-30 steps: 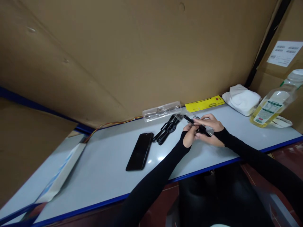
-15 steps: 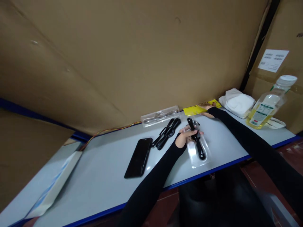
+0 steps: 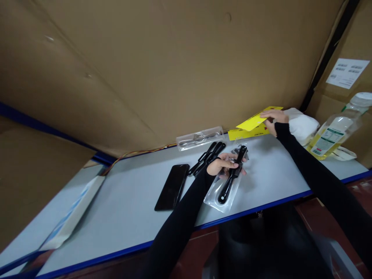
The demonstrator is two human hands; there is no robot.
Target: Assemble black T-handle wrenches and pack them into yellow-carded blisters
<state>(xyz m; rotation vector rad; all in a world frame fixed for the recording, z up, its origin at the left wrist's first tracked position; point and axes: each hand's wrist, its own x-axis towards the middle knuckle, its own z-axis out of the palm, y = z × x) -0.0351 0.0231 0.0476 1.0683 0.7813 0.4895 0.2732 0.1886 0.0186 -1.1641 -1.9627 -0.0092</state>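
Nearest me, I hold a clear plastic tray [image 3: 213, 197] with a black tool [image 3: 229, 187] lying in it, its near end slanting left toward me. My left grip [image 3: 222, 166] is closed around the far half, thumb across the black tool, fingers underneath and showing through the plastic. I judge the clear plastic tray light and springy, easy to dent at its rim. The black tool looks stiff and glossy, so it may slide, and most of the weight is probably there; its middle, by my thumb, seems the best hold. Farther off, my right grip [image 3: 275, 117] is pinched on the right end of a yellow card [image 3: 251, 122], raised over a second yellow card [image 3: 248, 134]. The yellow card should be thin and bendy, best taken by an edge.

For room, the blue near edge [image 3: 250, 211] runs close to the tray's near end. Rightward, the counter [image 3: 273, 176] gives me the most sideways space. On the left, a phone [image 3: 172, 188] and some black tools [image 3: 206, 158] crowd my left wrist. Beyond, a second clear tray [image 3: 200, 138], a bottle [image 3: 329, 135] and a white bundle [image 3: 303, 126] limit me before the cardboard wall [image 3: 174, 77].
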